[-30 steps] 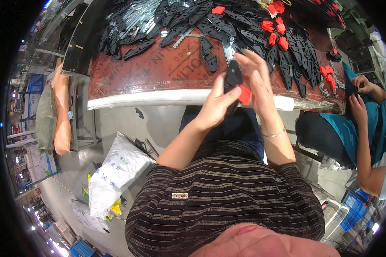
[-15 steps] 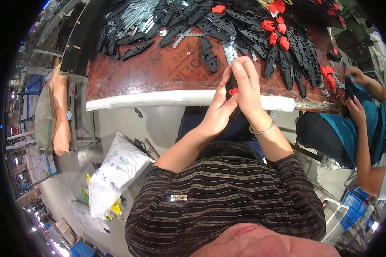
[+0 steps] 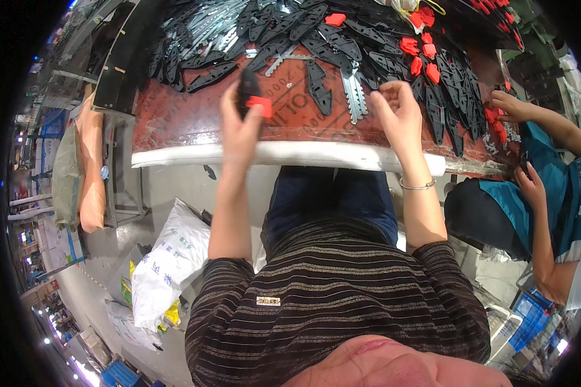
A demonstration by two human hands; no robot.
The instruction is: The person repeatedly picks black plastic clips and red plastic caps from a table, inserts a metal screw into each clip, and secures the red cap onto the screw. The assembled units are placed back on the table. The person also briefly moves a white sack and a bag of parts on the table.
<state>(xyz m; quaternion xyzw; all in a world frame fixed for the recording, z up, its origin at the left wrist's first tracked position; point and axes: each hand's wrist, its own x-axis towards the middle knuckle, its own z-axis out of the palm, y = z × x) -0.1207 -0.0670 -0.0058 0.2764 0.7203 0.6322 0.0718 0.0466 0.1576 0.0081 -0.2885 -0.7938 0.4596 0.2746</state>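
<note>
- Black plastic piece with a red clip (image 3: 250, 97) is sitting in the upper middle-left of the frame, held up over the near strip of the red-brown table (image 3: 174, 119).
- Its long axis is running roughly top-to-bottom in the frame, tilted slightly; the red part is sticking out at its lower right end, against the thumb.
- Left hand (image 3: 239, 126) is gripping it, fingers wrapped around the lower portion (the part inside the palm is hidden).
- Right hand (image 3: 399, 111) is hovering well apart from the piece, off toward the right of centre; fingers are curled loosely; I cannot tell whether it is pinching anything small.
- So the piece is lying to the left of the right hand, and the left hand is the nearer one, already on it.
- Just left of the right hand, a bright metal strip (image 3: 354, 95) is lying on the table, long axis also top-to-bottom.
- Further up, a pile of black parts (image 3: 316, 39) is spreading across the top of the frame, with loose red clips (image 3: 421, 55) scattered in the upper right.
- At the right edge, another person's hand (image 3: 507, 106) is working among black parts (teal sleeve below it).
- Lower left: a white sack (image 3: 168, 264) is lying on the floor.
</note>
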